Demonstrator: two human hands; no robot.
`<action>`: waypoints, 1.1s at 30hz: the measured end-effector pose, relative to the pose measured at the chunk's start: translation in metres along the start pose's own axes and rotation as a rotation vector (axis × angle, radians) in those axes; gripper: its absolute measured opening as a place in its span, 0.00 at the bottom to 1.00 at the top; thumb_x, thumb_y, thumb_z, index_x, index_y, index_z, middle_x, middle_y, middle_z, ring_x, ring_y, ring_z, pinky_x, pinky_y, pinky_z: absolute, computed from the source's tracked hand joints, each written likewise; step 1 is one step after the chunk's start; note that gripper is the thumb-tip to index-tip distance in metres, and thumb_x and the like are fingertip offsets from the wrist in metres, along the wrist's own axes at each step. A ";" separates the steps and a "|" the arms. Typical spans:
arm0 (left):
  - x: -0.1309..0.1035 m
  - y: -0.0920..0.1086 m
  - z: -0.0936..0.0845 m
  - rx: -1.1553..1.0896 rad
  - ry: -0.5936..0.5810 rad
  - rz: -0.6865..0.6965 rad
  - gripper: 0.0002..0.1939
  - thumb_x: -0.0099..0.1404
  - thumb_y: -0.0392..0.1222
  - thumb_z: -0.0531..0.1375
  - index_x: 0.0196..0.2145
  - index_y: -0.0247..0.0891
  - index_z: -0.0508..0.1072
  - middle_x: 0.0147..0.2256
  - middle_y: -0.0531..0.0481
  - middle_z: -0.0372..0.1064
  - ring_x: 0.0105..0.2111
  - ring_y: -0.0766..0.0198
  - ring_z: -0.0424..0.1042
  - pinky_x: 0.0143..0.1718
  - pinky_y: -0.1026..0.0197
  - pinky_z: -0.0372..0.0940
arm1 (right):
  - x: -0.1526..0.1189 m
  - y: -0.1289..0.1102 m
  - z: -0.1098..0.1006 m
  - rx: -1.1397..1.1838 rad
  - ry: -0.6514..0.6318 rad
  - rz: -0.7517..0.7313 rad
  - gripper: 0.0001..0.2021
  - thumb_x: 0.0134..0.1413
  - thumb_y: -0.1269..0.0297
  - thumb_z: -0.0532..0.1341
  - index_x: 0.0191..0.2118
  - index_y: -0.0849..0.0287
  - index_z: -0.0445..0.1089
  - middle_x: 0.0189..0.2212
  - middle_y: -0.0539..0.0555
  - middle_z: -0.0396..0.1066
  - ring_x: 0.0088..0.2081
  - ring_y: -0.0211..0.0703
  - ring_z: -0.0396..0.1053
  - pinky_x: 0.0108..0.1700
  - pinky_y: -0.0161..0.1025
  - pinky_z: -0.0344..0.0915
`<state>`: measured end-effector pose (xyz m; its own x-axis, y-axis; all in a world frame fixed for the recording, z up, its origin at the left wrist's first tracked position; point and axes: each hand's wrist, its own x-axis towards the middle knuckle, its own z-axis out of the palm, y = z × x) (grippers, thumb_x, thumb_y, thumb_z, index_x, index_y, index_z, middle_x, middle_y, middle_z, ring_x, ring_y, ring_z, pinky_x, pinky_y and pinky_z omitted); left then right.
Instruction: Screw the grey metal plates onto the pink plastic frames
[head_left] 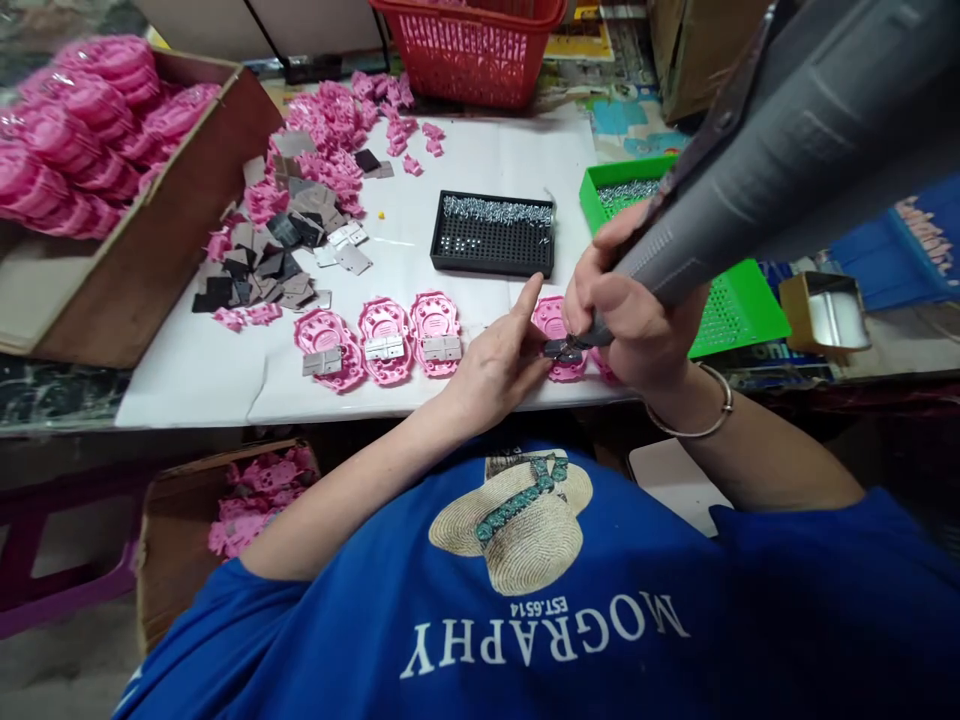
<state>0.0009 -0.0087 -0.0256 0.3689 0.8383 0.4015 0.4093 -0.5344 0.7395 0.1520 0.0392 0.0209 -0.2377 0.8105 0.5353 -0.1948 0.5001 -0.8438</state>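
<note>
My right hand [637,310] is wrapped round a large grey electric screwdriver [750,170], slanting down to the left. Its tip meets a dark plate [562,348] lying across a pink plastic casing [551,316]. On the left edge of that casing, my left hand [495,365] steadies it, thumb and fingers on either side. Another pink casing [604,368] lies partly hidden under my right hand. Left of my hands, three pink casings [387,365] sit in a row, each with a silvery plate across it. The exact screwdriver contact point is hard to make out.
Behind the row stands a black screw tray [491,262]. To the right lies a green tray [739,310] with screws, beside a small metal-lined box [825,312]. Loose plates [300,220] and small pink parts [330,115] pile up left. A cardboard box [172,190] and red basket [472,60] border them.
</note>
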 end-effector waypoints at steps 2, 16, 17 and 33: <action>0.000 -0.001 -0.001 -0.023 -0.026 -0.006 0.41 0.67 0.35 0.59 0.71 0.38 0.43 0.40 0.46 0.73 0.37 0.64 0.73 0.42 0.61 0.69 | 0.005 -0.009 0.000 0.126 0.044 -0.081 0.17 0.50 0.52 0.68 0.44 0.49 0.68 0.22 0.42 0.63 0.17 0.33 0.60 0.19 0.35 0.62; 0.000 0.001 -0.009 0.055 -0.055 -0.032 0.45 0.66 0.37 0.61 0.72 0.44 0.40 0.42 0.48 0.76 0.37 0.66 0.76 0.43 0.62 0.73 | 0.012 -0.030 -0.067 -0.120 0.405 -0.155 0.17 0.49 0.51 0.70 0.43 0.47 0.69 0.20 0.43 0.63 0.17 0.35 0.59 0.19 0.38 0.58; 0.000 0.002 -0.009 0.069 -0.057 -0.035 0.44 0.66 0.37 0.61 0.72 0.45 0.40 0.42 0.48 0.76 0.37 0.66 0.76 0.42 0.62 0.73 | 0.010 -0.026 -0.069 -0.129 0.396 -0.134 0.19 0.49 0.49 0.70 0.44 0.47 0.68 0.20 0.43 0.63 0.17 0.35 0.59 0.19 0.38 0.57; 0.001 0.005 -0.010 0.113 -0.052 -0.037 0.44 0.67 0.38 0.62 0.71 0.45 0.41 0.41 0.48 0.76 0.37 0.66 0.77 0.40 0.63 0.73 | -0.003 -0.017 -0.070 -0.131 0.384 -0.102 0.20 0.50 0.48 0.68 0.45 0.48 0.66 0.22 0.43 0.63 0.17 0.34 0.59 0.18 0.36 0.59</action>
<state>-0.0053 -0.0094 -0.0162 0.3936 0.8526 0.3438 0.5140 -0.5141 0.6866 0.2228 0.0499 0.0305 0.1533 0.7972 0.5839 -0.0703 0.5982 -0.7982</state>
